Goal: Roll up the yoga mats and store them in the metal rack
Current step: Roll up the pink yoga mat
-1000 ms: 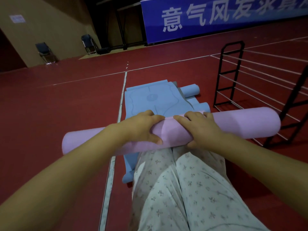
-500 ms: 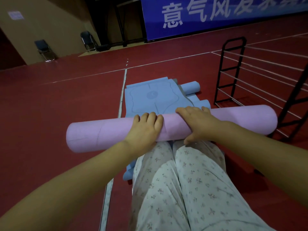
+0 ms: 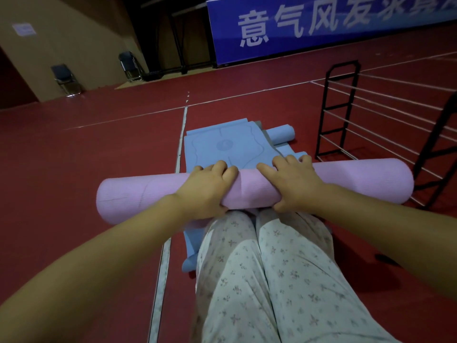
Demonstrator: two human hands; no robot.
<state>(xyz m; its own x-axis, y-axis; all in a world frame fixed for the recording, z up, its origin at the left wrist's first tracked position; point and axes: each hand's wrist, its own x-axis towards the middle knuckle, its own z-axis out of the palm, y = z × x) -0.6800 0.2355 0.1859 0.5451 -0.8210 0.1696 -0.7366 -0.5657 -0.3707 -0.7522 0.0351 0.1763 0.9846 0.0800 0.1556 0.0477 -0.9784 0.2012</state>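
a rolled pink mat (image 3: 358, 184) is held crosswise above the knees, gripped near its middle by the left hand (image 3: 206, 191) and the right hand (image 3: 293, 184), fingers curled over the top and thumbs underneath. beyond it, blue mats (image 3: 222, 142) are spread flat on the red floor (image 3: 86, 157), with a rolled blue mat (image 3: 282, 133) at their far right. the black metal rack (image 3: 338, 110) is seen standing to the right, just past the pink roll's right end.

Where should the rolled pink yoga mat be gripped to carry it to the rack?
Probably the middle of the rolled pink yoga mat, from above, where the left hand and right hand already wrap it. It is a long horizontal cylinder, so central holds balance both ends, and fingers over the top likely keep the roll from unwinding.
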